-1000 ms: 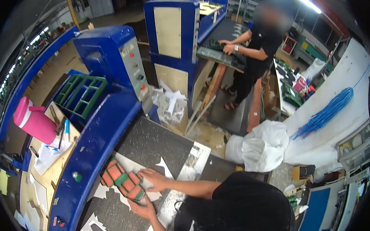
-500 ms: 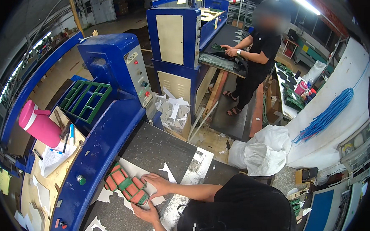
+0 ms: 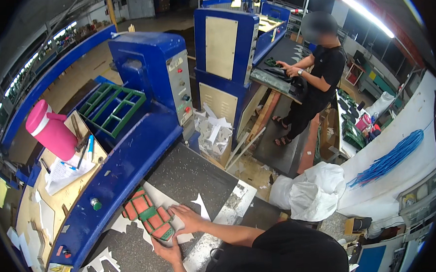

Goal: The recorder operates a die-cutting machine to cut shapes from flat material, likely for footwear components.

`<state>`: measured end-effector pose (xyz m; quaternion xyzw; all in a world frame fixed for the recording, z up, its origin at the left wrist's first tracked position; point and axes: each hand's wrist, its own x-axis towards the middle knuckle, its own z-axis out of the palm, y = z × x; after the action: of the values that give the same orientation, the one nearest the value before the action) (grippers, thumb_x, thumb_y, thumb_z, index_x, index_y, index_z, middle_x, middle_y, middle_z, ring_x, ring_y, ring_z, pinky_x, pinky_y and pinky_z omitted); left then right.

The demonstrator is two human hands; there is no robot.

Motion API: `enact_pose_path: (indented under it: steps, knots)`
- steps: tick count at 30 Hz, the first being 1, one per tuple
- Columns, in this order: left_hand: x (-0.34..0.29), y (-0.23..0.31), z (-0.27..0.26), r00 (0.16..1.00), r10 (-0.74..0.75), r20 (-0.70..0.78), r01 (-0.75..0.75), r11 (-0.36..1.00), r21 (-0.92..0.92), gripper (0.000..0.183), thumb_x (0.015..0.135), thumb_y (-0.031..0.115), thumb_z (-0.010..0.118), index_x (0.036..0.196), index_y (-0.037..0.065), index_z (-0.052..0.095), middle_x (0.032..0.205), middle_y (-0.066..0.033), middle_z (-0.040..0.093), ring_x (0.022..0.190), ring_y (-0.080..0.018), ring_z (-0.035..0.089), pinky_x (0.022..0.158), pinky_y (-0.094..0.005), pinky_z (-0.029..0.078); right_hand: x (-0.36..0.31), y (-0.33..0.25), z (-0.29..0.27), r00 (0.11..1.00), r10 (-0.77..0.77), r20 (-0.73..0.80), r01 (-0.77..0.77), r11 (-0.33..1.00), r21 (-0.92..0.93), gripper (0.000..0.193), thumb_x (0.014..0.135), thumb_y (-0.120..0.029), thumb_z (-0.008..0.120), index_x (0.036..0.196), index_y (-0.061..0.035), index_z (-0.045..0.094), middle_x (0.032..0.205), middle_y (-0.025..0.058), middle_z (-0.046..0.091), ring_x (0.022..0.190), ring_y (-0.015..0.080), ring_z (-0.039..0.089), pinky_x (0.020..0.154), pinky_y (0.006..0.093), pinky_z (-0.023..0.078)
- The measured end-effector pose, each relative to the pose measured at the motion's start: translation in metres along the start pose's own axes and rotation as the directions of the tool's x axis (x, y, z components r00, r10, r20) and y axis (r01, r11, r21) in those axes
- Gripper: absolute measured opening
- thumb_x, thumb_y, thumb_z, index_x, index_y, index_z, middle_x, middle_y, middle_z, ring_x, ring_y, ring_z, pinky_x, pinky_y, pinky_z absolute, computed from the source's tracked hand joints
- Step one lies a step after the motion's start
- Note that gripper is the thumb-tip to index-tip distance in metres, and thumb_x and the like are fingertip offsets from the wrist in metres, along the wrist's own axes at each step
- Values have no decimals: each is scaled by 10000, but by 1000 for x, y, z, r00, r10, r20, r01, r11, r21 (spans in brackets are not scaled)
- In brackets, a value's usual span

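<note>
A cutting die (image 3: 148, 213) with green metal walls and orange-red filling lies on a piece of white sheet (image 3: 158, 194) on the dark press bed. My left hand (image 3: 169, 251) holds the die's near lower corner, its fingertips at the edge. My right hand (image 3: 187, 219) grips the die's right side, with thumb and fingers spread along the edge. Parts of both hands' fingertips are hard to make out against the die. White offcuts (image 3: 104, 267) with cut-out shapes lie on the bed near my left forearm.
The blue press arm (image 3: 116, 176) runs along the left of the bed. Beyond it are a pink jug (image 3: 50, 130), pens, paper and a green frame (image 3: 113, 109). A bin of white scraps (image 3: 213, 134) stands ahead. Another person (image 3: 318, 66) works at a farther press; white sacks (image 3: 314, 190) sit at right.
My view has shifted slightly, so the surroundings sit farther right and lower. Both hands stay at the die, which shows little or no movement on the sheet.
</note>
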<state>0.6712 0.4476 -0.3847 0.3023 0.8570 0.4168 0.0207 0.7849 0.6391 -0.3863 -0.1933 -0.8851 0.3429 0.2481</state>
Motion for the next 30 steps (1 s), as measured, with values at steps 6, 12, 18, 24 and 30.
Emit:
enact_pose_path:
  steps: [6,12,18,24,30]
  knots:
    - [15,-14,-3,999,11,40,-12,1000,24,1217,614,294,1025,1607,-50,411,1542,-296,548,1431,-474,505,1238,-538,321,5,2,0,999,30,24,-30,1000,-1,1301,688,-577,941,1643,42,309,1659,261,412,1572,399,372,1318,521,272]
    - [14,-21,1,997,68,38,-69,997,46,1229,621,363,1026,1611,-35,415,1527,-288,559,1415,-466,517,1214,-553,330,5,-1,-3,997,68,35,-67,998,-18,1283,682,-547,945,1652,9,317,1660,239,422,1578,386,366,1320,514,271]
    - [10,-28,-3,996,87,15,-88,994,70,1236,631,460,1022,1599,-36,434,1531,-282,560,1411,-464,521,1201,-556,340,4,-11,-3,996,80,48,-80,997,-10,1248,690,-545,933,1644,2,342,1646,242,435,1573,388,376,1300,523,296]
    - [21,7,-34,986,164,-15,-163,986,43,1072,662,488,1002,1455,-88,568,1251,-303,707,1133,-465,699,1001,-518,536,3,-17,27,996,94,11,-94,995,31,1071,687,-500,938,1564,-86,484,1589,192,515,1471,438,468,1250,575,333]
    - [34,17,-12,998,10,57,-14,998,54,1048,736,550,934,1510,-22,520,1469,-269,603,1345,-461,581,1120,-559,430,27,-18,-12,975,174,135,-167,984,-63,1184,656,-487,975,1583,11,432,1520,222,573,1385,464,517,1210,573,367]
